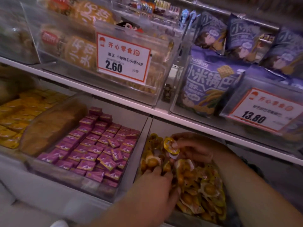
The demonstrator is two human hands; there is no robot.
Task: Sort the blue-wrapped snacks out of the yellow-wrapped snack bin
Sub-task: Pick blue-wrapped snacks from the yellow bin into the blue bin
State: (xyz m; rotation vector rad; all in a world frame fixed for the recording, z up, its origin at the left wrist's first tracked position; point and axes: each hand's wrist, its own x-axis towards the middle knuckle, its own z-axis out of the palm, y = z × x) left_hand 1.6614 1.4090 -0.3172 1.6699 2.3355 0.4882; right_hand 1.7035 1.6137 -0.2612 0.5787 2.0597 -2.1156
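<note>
The clear bin (146, 133) on the lower shelf at the right holds a heap of yellow-wrapped snacks (203, 192). My left hand (157, 185) is in the front left of the heap, fingers curled down among the packets; whether it holds one is hidden. My right hand (193, 148) is at the back of the bin and pinches a small yellow-rimmed packet (170, 145) lifted above the heap. No blue-wrapped snack shows in the bin. The frame is blurred.
Left of it stands a bin of purple boxes (98, 145), then yellow boxes (18, 115) with a clear scoop (52, 125). The shelf above carries purple-blue snack bags (208, 86), orange bags (78, 51) and price tags (123, 58).
</note>
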